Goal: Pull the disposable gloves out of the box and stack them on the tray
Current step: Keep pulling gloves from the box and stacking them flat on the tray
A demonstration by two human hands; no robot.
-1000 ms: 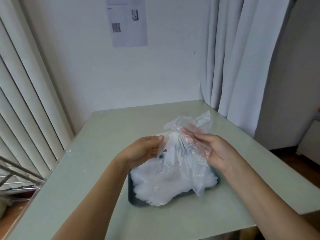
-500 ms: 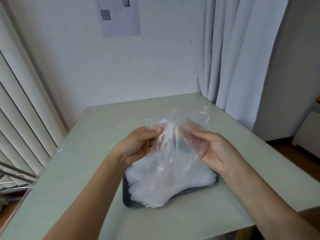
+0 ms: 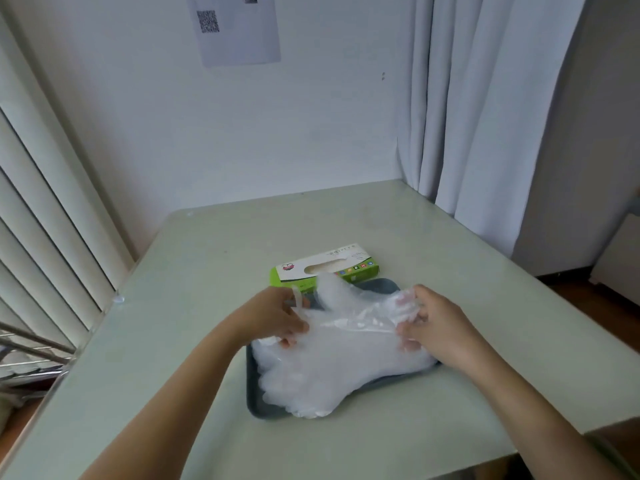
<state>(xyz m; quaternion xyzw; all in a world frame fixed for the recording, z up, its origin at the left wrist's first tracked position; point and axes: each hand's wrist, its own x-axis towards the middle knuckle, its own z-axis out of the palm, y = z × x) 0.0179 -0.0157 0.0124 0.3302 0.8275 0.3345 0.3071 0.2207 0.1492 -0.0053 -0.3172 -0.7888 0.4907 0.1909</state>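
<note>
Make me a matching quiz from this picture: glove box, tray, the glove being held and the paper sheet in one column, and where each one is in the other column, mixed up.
Column one:
1. glove box
2. tray
3. held glove
4. paper sheet

Column two:
A. up on the wall
B. under the pile of gloves
C. stretched between the left hand and the right hand
D. on the table, behind the tray

Pairs: 1-D, 2-B, 3-C, 4-A
</note>
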